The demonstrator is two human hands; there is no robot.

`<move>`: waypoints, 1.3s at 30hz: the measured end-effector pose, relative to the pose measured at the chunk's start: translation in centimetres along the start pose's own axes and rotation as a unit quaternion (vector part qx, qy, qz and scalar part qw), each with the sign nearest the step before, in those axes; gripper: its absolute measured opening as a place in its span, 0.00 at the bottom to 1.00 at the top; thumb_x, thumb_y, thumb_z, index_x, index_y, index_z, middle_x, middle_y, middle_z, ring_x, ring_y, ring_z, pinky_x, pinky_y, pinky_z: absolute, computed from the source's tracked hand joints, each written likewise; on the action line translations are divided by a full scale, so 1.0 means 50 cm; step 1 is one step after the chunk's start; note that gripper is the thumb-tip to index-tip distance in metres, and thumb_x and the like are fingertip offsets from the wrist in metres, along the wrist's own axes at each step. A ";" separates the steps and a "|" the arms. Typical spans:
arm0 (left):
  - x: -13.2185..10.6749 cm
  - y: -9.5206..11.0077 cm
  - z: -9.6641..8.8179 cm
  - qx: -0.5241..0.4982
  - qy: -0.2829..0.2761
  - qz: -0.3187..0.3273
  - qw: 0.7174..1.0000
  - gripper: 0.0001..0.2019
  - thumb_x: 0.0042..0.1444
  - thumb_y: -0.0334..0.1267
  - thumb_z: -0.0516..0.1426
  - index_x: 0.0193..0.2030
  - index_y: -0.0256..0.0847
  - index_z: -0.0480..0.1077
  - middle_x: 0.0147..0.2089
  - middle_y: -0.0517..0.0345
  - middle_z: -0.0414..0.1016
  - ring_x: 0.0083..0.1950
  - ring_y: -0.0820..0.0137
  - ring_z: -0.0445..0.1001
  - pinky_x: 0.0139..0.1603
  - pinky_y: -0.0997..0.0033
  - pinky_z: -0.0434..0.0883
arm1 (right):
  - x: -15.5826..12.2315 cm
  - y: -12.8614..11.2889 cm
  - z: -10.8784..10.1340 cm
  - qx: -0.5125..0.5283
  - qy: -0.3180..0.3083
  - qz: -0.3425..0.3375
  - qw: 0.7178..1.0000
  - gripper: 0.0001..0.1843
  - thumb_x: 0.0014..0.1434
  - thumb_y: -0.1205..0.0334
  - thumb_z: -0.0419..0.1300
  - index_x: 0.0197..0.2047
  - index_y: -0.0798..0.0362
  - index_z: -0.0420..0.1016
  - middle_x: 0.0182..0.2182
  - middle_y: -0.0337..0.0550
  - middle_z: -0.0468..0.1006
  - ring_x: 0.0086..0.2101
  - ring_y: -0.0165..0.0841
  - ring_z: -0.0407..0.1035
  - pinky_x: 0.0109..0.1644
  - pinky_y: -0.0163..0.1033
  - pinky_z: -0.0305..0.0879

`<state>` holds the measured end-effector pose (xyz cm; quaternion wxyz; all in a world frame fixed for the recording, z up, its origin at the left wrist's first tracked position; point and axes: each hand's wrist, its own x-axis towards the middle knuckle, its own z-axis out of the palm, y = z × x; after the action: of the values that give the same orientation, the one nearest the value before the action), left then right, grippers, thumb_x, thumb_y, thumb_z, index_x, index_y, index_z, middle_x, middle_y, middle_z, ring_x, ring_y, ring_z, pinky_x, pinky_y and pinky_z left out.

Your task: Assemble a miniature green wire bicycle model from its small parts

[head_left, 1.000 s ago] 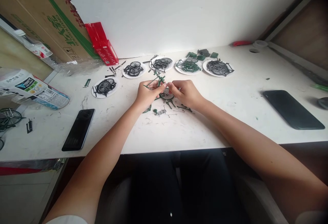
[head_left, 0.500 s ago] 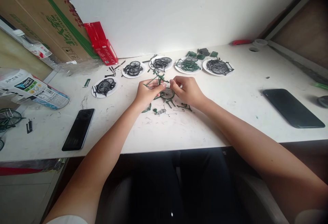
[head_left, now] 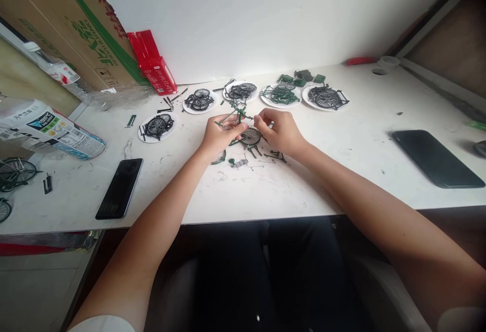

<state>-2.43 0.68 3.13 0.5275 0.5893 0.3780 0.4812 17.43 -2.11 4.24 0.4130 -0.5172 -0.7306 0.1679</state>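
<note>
My left hand (head_left: 224,132) is closed on a small green model bicycle frame (head_left: 239,114), held upright above the table. Close to the frame's right side, my right hand (head_left: 277,127) is in a pinch; whatever lies between its fingertips is too small to name. Below the hands a spoked wheel (head_left: 250,136) shows, partly covered by my left fingers. Loose green and dark parts lie beneath: a curved piece (head_left: 219,158), a small rack-like piece (head_left: 240,163), thin wires (head_left: 256,165) and a dark forked part (head_left: 276,156).
Paper plates with model bicycle parts stand along the back, one being a plate of green pieces (head_left: 281,96). A phone (head_left: 119,189) lies at left, a dark flat case (head_left: 436,159) at right. A red box (head_left: 159,74), a cardboard box (head_left: 76,33) and a plastic package (head_left: 56,127) stand left.
The whole view has shifted slightly. My right fingers have opened out a little beside the frame, while my left hand keeps its hold on it.
</note>
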 end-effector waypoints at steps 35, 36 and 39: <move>0.006 -0.010 -0.004 0.003 0.029 0.027 0.999 0.21 0.47 0.45 0.77 0.45 0.37 0.81 0.40 0.51 0.84 0.31 0.71 0.77 0.36 0.66 0.79 | 0.007 0.021 -0.005 -0.001 0.023 0.030 0.999 0.35 0.76 0.34 0.47 0.36 0.52 0.81 0.26 0.45 0.78 0.29 0.39 0.71 0.40 0.44 0.62; 0.007 -0.012 -0.005 0.007 0.036 0.034 0.999 0.21 0.47 0.45 0.76 0.44 0.37 0.81 0.39 0.51 0.84 0.32 0.70 0.77 0.36 0.66 0.79 | 0.010 0.025 -0.007 -0.005 0.029 0.033 0.999 0.32 0.76 0.37 0.49 0.37 0.52 0.82 0.28 0.46 0.79 0.31 0.40 0.72 0.41 0.44 0.63; 0.009 -0.016 -0.010 0.048 0.056 0.078 0.994 0.18 0.50 0.45 0.75 0.43 0.37 0.81 0.40 0.51 0.84 0.35 0.67 0.79 0.38 0.67 0.79 | 0.017 0.037 -0.012 -0.028 0.013 0.011 0.999 0.21 0.73 0.45 0.57 0.40 0.52 0.83 0.35 0.50 0.84 0.40 0.46 0.74 0.48 0.49 0.67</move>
<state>-2.76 1.36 2.38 0.4374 0.6134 0.3823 0.5350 18.96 -0.70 3.73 0.4064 -0.5386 -0.7236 0.1453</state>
